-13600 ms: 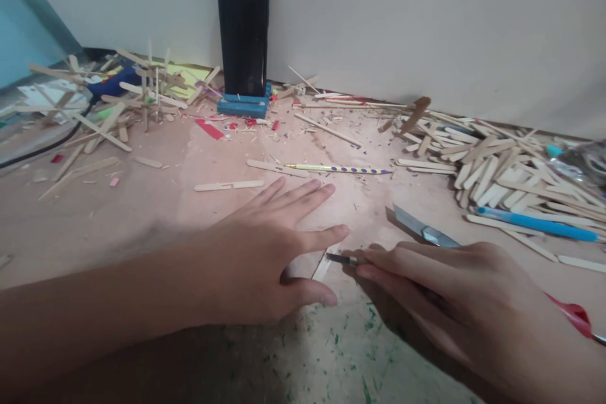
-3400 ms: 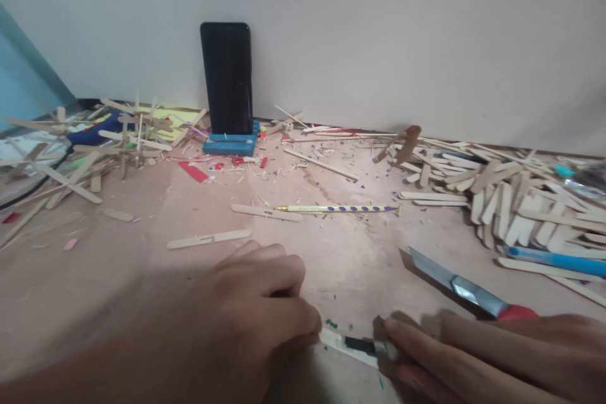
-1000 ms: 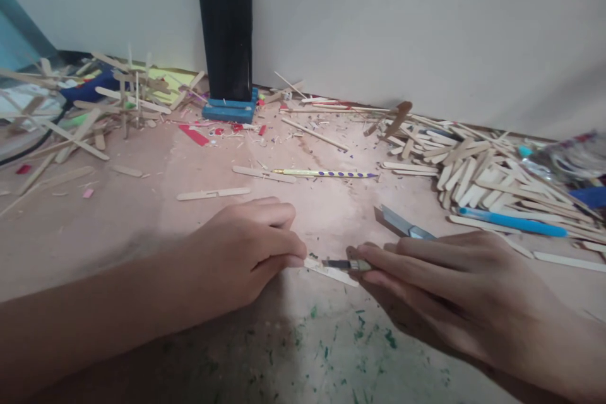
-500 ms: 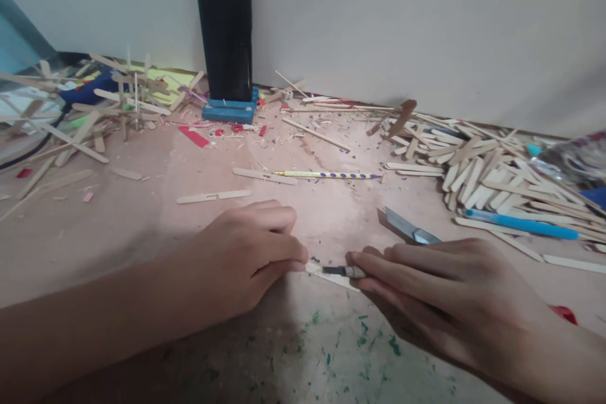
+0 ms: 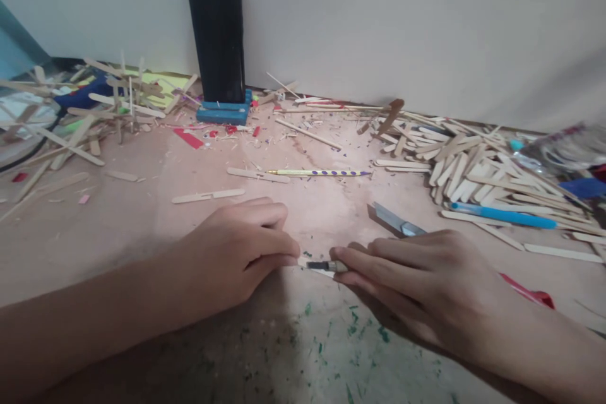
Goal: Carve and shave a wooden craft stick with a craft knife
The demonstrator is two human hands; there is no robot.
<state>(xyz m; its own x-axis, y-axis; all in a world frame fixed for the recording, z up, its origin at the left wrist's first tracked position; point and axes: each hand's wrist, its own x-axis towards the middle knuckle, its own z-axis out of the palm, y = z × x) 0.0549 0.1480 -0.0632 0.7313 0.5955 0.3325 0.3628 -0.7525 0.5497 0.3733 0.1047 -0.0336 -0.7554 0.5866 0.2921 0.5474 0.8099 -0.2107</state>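
Note:
My left hand (image 5: pixel 237 252) rests on the table with its fingers curled, the fingertips pressing down one end of a pale wooden craft stick (image 5: pixel 318 271). My right hand (image 5: pixel 416 278) is closed round a small craft knife (image 5: pixel 322 265). Its dark blade lies on the stick just right of my left fingertips. Most of the stick is hidden under my hands. A larger utility cutter (image 5: pixel 395 222) with a grey blade and red handle lies on the table just behind my right hand.
A black phone (image 5: pixel 215 38) stands in a blue holder (image 5: pixel 222 115) against the wall. A dotted yellow pencil (image 5: pixel 317 172) lies mid-table. A heap of craft sticks (image 5: pixel 473 170) and a blue pen (image 5: pixel 502 216) lie at the right. A stick structure (image 5: pixel 113 98) stands at the left.
Both hands have shifted slightly left in view. The knife blade has moved closer to my left fingertips along the stick.

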